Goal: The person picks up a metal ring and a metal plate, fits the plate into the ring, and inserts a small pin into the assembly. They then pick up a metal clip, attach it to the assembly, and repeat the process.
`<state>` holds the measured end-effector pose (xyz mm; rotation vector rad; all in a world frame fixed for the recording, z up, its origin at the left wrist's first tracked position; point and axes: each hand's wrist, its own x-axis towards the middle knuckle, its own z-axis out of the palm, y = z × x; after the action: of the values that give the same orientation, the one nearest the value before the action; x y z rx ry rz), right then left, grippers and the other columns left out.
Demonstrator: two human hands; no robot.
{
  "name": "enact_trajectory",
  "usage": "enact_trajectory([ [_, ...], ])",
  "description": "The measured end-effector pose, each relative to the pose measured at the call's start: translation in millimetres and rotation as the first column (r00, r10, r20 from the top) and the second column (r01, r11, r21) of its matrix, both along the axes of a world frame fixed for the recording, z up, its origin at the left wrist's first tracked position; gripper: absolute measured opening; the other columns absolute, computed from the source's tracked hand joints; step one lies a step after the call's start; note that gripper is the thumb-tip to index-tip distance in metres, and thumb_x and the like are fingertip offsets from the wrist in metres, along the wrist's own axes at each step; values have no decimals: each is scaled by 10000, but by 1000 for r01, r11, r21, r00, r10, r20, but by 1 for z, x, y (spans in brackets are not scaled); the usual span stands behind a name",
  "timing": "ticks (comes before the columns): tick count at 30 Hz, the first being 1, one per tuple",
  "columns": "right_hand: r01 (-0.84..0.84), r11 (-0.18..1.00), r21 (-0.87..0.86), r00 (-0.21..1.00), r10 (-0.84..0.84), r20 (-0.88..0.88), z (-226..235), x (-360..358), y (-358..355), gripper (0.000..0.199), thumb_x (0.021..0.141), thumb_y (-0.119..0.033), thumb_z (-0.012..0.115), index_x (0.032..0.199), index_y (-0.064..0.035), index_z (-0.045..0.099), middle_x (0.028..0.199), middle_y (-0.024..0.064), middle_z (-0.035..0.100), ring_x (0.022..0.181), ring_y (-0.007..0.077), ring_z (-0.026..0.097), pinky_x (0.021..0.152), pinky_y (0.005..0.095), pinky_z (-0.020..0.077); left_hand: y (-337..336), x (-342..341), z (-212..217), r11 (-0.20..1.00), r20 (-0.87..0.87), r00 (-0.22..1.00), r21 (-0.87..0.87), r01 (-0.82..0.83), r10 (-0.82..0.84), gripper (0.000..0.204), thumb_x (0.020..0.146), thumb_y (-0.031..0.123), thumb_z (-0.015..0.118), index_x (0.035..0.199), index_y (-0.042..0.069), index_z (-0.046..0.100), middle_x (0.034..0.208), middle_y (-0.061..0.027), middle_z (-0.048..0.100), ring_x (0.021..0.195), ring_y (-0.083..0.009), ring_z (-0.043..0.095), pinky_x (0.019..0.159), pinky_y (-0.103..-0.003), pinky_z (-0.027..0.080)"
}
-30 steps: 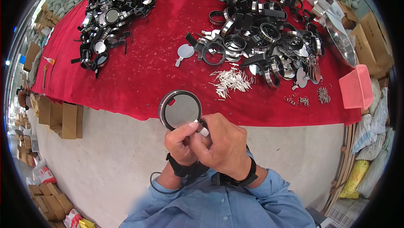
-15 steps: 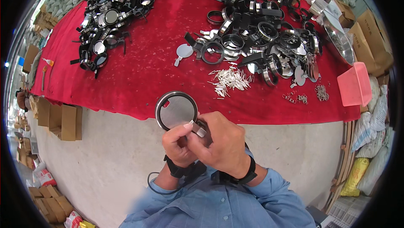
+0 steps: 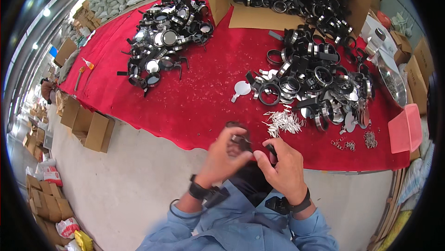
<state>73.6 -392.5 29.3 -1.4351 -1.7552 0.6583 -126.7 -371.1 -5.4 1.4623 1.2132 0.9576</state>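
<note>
My left hand [image 3: 221,158], smeared by motion, is closed round a ring-shaped metal piece [image 3: 239,138] just off the table's front edge. That piece is blurred, and its disc cannot be made out. To its right, my right hand [image 3: 287,165] grips a short black handle-like part [image 3: 271,151] between thumb and fingers. Whether this part joins the ring is hidden. Beyond the hands lie a heap of small silver pins [image 3: 283,122] and a loose flat metal disc with a tab [image 3: 241,88]. A large pile of black-handled rings [image 3: 320,72] spreads behind the pins.
Another pile of ring pieces with discs [image 3: 169,37] lies at the far left of the red cloth [image 3: 153,112]. At the back stands an open cardboard box [image 3: 264,18] full of rings. Small springs [image 3: 370,140], a pink bin [image 3: 405,129] and a metal tray [image 3: 391,79] are at the right.
The view has shifted, so the table sits lower and further right. My hands have drawn apart. The ring, its disc facing up before, is turned and blurred in my left hand.
</note>
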Motion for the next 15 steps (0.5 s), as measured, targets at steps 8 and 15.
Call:
enact_trajectory([
  [8,49,989,137,996,-39,-76,-15,6,0,124,927,-135,711,994,-43,663,850,130,690,677,319,685,598,417,527,172,-97,120,665,2,980,735,-136,199,870,875,24,738,1622,60,292,1574,-191,434,1416,-293,483,1117,-367,463],
  [15,267,952,148,963,-258,-76,-33,57,21,214,940,-2,593,1153,-20,590,919,205,684,823,422,692,699,503,541,167,-27,56,874,-127,990,485,11,58,334,969,-9,661,1302,-3,630,1165,-48,689,1051,-110,671,897,-255,535],
])
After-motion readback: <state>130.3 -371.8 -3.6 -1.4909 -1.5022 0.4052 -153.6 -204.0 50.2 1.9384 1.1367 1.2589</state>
